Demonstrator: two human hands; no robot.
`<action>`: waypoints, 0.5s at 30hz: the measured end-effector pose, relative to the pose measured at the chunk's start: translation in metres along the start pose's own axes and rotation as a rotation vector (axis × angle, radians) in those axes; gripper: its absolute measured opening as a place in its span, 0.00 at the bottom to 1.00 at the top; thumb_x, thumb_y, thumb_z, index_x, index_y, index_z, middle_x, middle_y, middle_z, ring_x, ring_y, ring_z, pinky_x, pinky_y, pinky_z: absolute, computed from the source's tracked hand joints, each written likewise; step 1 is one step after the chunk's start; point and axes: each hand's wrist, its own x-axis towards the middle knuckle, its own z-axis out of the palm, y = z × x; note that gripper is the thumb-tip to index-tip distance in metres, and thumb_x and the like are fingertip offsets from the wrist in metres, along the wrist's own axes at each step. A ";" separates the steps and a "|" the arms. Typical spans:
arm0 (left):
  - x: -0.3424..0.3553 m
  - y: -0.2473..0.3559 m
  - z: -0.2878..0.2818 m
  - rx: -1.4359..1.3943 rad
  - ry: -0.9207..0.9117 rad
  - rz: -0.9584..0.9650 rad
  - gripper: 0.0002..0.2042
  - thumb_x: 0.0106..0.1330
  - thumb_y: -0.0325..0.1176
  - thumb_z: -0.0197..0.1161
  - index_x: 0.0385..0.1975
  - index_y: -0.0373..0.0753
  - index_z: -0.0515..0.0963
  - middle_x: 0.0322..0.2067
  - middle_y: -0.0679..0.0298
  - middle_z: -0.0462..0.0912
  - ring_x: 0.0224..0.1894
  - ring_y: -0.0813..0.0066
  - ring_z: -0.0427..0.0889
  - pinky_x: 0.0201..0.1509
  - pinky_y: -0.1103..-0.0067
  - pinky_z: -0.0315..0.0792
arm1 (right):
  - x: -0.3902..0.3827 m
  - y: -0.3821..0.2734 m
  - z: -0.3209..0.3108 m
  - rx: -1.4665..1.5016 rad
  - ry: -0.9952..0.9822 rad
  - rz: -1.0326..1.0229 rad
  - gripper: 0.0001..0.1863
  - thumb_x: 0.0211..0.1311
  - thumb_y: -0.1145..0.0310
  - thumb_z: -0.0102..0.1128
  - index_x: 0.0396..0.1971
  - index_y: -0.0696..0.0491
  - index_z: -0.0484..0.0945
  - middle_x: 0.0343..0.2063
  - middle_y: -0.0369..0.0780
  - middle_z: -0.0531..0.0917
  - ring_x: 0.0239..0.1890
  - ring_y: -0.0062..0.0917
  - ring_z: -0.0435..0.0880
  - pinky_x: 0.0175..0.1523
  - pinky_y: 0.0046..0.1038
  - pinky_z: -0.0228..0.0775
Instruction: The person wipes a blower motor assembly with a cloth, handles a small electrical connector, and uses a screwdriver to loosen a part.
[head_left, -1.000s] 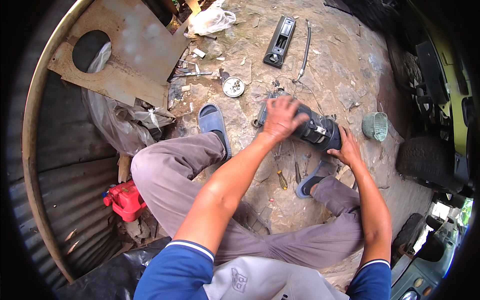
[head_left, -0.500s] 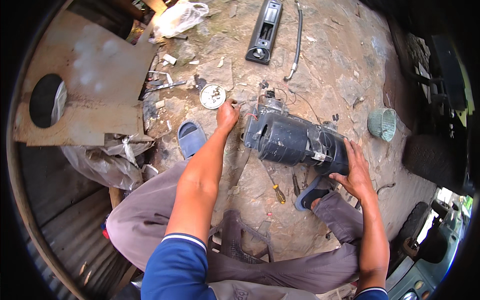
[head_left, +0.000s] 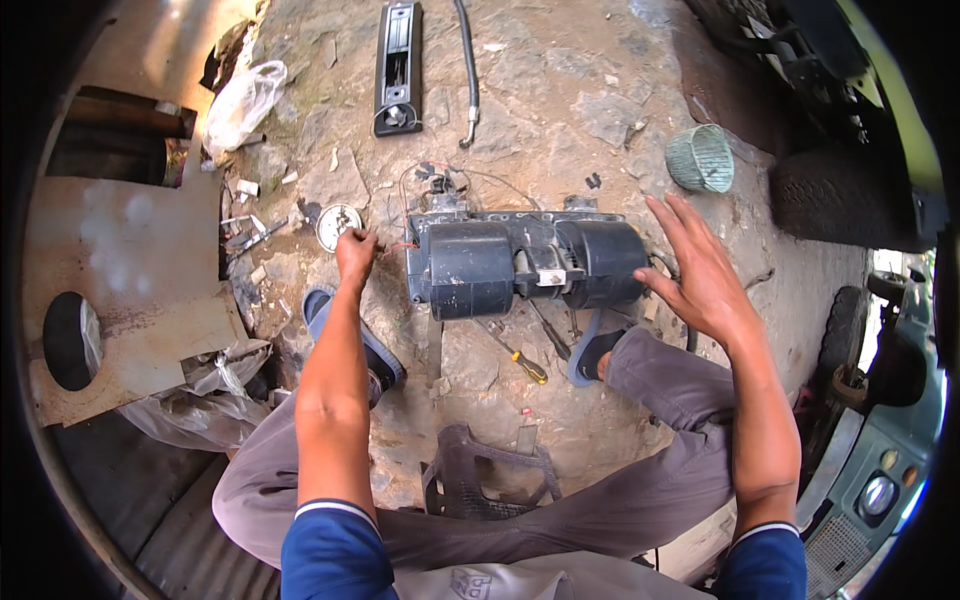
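A black twin-drum blower housing (head_left: 470, 270) lies on the stone ground in front of me, its two rounded drums toward me. Thin wires trail from its far left side. My right hand (head_left: 700, 280) is open beside the right drum, fingers spread; the thumb tip overlaps the drum's edge, and I cannot tell whether it touches. Left of the housing, my left hand (head_left: 355, 255) is pinched closed at the near edge of a round white lid (head_left: 338, 222) with small dark pieces in it. Whatever the pinch holds is too small to make out.
A yellow-black screwdriver (head_left: 528, 368) and a dark-handled tool (head_left: 553, 335) lie nearer me. Farther off are a long black casing (head_left: 398, 75), a black hose (head_left: 468, 70) and a green mesh blower wheel (head_left: 700, 160). A rusty metal sheet (head_left: 150, 260) stands left; a vehicle (head_left: 880, 480) is right.
The blower housing has turned from slanting to nearly level across my view. My right hand has come off its top, fingers spread. My left hand stays by the lid, now overlapping its edge.
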 end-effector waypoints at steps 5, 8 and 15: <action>-0.043 0.082 -0.059 -0.518 0.131 -0.175 0.11 0.64 0.31 0.62 0.43 0.32 0.82 0.24 0.68 0.79 0.22 0.81 0.73 0.26 0.82 0.68 | -0.014 0.010 -0.008 0.125 0.153 -0.078 0.28 0.64 0.60 0.61 0.62 0.53 0.70 0.62 0.53 0.70 0.65 0.45 0.68 0.68 0.41 0.60; -0.111 0.147 -0.088 -0.767 -0.055 0.033 0.17 0.66 0.37 0.66 0.48 0.30 0.78 0.27 0.70 0.78 0.25 0.85 0.73 0.28 0.85 0.68 | -0.016 0.005 -0.008 0.248 0.204 -0.133 0.19 0.66 0.59 0.57 0.49 0.57 0.79 0.47 0.51 0.83 0.51 0.43 0.81 0.57 0.39 0.71; -0.321 0.261 -0.063 -0.509 -0.521 0.196 0.09 0.68 0.33 0.65 0.38 0.32 0.81 0.27 0.63 0.84 0.23 0.80 0.79 0.29 0.82 0.73 | -0.069 -0.095 0.040 1.044 -0.138 0.043 0.25 0.72 0.49 0.50 0.32 0.57 0.82 0.20 0.37 0.82 0.18 0.19 0.79 0.25 0.26 0.71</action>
